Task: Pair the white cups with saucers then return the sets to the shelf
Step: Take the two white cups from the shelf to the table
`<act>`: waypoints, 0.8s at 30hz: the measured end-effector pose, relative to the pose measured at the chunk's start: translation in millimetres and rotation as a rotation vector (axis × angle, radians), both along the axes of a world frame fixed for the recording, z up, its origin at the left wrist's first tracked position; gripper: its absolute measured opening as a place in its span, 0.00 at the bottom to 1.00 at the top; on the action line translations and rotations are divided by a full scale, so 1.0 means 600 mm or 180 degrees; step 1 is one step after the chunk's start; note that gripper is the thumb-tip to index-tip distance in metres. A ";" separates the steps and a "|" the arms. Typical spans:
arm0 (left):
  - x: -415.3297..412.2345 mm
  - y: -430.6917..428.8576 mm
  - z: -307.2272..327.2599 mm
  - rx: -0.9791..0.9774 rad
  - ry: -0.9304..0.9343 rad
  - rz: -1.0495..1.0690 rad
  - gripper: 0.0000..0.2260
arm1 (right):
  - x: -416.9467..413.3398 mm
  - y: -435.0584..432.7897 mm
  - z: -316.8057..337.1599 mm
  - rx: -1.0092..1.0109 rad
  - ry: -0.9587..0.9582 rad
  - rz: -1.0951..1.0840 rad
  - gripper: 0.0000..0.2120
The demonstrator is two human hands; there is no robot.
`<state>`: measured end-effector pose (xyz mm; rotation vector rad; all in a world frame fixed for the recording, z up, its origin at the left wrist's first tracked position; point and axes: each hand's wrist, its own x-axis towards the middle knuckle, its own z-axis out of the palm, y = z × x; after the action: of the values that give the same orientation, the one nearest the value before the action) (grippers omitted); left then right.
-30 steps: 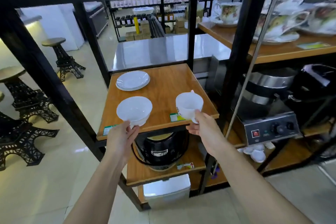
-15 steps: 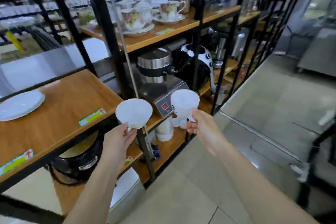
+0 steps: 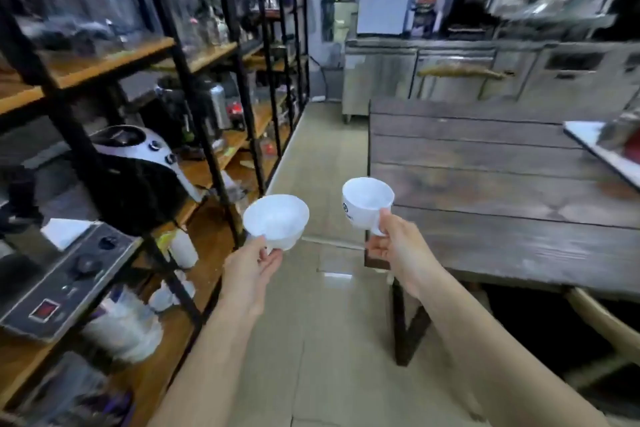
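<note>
We see two bare arms reaching up from the bottom of the frame, each hand holding a white cup over the pale tiled floor (image 3: 322, 163) in the middle of the picture. The left hand (image 3: 250, 267) grips the left cup (image 3: 276, 220) from below, its fingers closed round the handle and base, with the cup upright and its mouth facing us. The right hand (image 3: 398, 248) pinches the handle of the right cup (image 3: 367, 199), thumb on top and fingers curled beneath; this cup carries a small dark mark on its side and sits slightly higher in the frame than the other. The two cups are near each other but apart. Along the left of the frame runs a black-framed shelf (image 3: 114, 61) with wooden boards, blurred, holding appliances: a black and white machine (image 3: 138, 163) at mid left and a grey box with knobs (image 3: 65, 274) at lower left. On the right stands a dark wooden table (image 3: 502, 184), its near corner just behind the right hand, and a white tray (image 3: 602, 152) lies at its right edge. Steel counters (image 3: 485, 76) line the upper right. We see no saucer clearly in this blurred view.
</note>
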<state>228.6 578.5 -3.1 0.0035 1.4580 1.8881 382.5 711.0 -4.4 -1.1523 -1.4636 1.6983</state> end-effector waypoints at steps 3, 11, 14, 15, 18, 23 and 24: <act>0.065 0.120 -0.003 0.0010 -0.0017 -0.0348 0.11 | 0.075 0.097 -0.008 -0.0056 -0.0044 -0.0369 0.13; 0.204 0.324 -0.020 -0.0137 -0.0101 -0.1079 0.13 | 0.231 0.259 -0.035 -0.0107 0.0032 -0.1139 0.16; 0.228 0.393 -0.039 -0.0235 -0.0076 -0.1232 0.15 | 0.263 0.307 -0.059 -0.0079 -0.0046 -0.1307 0.17; 0.233 0.416 -0.048 -0.0276 -0.0079 -0.1294 0.14 | 0.272 0.324 -0.069 -0.0085 -0.0096 -0.1370 0.16; 0.242 0.488 -0.068 -0.0350 -0.0109 -0.1439 0.13 | 0.292 0.380 -0.092 -0.0211 -0.0174 -0.1590 0.13; 0.251 0.604 -0.081 -0.0540 -0.0137 -0.1555 0.12 | 0.314 0.476 -0.111 -0.0420 -0.0321 -0.1855 0.13; 0.253 0.625 -0.085 -0.0565 -0.0127 -0.1570 0.12 | 0.318 0.493 -0.113 -0.0433 -0.0329 -0.1880 0.13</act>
<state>380.5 953.6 -54.3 0.2201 1.4349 1.3520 573.3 1007.0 -72.5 -1.5756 -0.9346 1.3471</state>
